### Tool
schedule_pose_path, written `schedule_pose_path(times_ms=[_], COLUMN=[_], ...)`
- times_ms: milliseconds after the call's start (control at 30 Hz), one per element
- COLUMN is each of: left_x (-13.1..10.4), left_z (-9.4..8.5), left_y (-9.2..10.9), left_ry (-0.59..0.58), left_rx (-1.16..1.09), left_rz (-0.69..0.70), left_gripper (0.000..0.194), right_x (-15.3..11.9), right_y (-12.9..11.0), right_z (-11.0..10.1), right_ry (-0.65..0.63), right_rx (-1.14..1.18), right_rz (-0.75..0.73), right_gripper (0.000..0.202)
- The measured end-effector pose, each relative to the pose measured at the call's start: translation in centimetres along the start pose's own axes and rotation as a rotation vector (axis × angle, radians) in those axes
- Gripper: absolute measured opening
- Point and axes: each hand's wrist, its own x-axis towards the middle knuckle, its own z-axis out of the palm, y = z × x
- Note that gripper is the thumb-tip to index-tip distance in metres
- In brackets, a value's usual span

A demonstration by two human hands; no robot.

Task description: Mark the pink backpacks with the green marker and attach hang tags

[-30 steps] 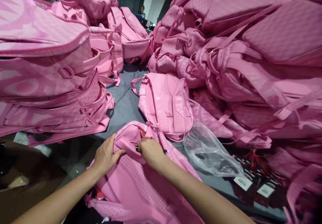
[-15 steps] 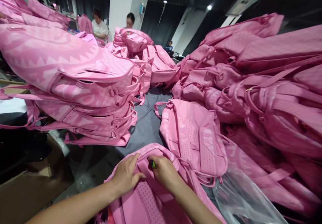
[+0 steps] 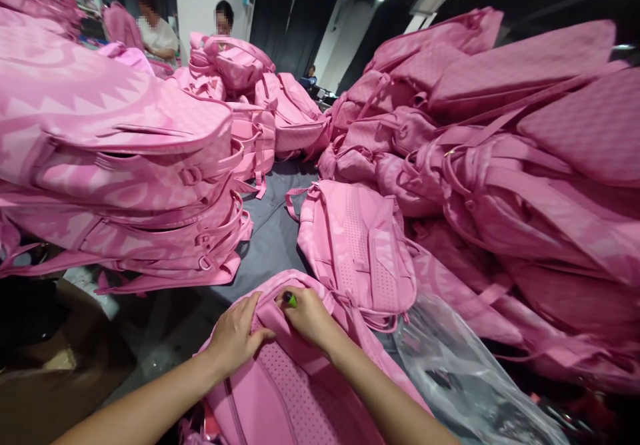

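A pink backpack (image 3: 265,392) lies back-panel up in front of me, its perforated strip running down the middle. My left hand (image 3: 235,338) holds its upper left edge, fingers over the rim and thumb on the panel. Closed around a small green tool with a black end (image 3: 290,299), my right hand (image 3: 311,318) rests against the top of the same backpack. The tool's working end is hidden in the fist and fabric, so its kind does not show. Just beyond, a second pink backpack (image 3: 357,245) lies on the dark table cover (image 3: 273,225).
Stacked pink backpacks (image 3: 135,165) rise on the left, and a larger heap of backpacks (image 3: 500,185) fills the right. Clear plastic (image 3: 465,372) lies at the lower right. An open cardboard box (image 3: 65,392) sits lower left. People (image 3: 157,28) are in the background.
The view has swung to the right, so the surroundings sit further left. Both hands stay at the backpack's top; the right hand has tilted, showing more of the green tool.
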Motion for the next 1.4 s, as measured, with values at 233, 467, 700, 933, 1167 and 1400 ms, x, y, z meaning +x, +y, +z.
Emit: schedule_pose_path(times_ms=[233, 467, 700, 933, 1167, 1400], left_x=[0.1, 0.2, 0.4, 0.5, 0.4, 0.2], left_z=[-0.1, 0.0, 0.1, 0.2, -0.6, -0.7], left_y=[-0.4, -0.3, -0.2, -0.5, -0.2, -0.2], left_ry=[-0.003, 0.001, -0.007, -0.026, -0.068, -0.056], left_rx=[0.035, 0.058, 0.035, -0.007, -0.027, -0.004], left_rz=[0.012, 0.001, -0.025, -0.05, -0.09, -0.119], left_gripper=[0.066, 0.065, 0.065, 0.067, 0.061, 0.055], right_x=[-0.3, -0.6, -0.2, -1.4, -0.8, -7.2], right_y=[-0.8, 0.9, 1.7, 1.1, 1.0, 4.7], right_z=[-0.1, 0.7, 0.7, 1.1, -1.5, -4.9], right_ry=[0.031, 0.05, -0.013, 0.149, -0.131, -0.329], right_rx=[-0.104, -0.159, -0.243, -0.462, -0.483, -0.759], right_rz=[0.097, -0.147, -0.306, -0.374, -0.417, -0.212], right_gripper=[0.013, 0.026, 0.016, 0.006, 0.011, 0.024])
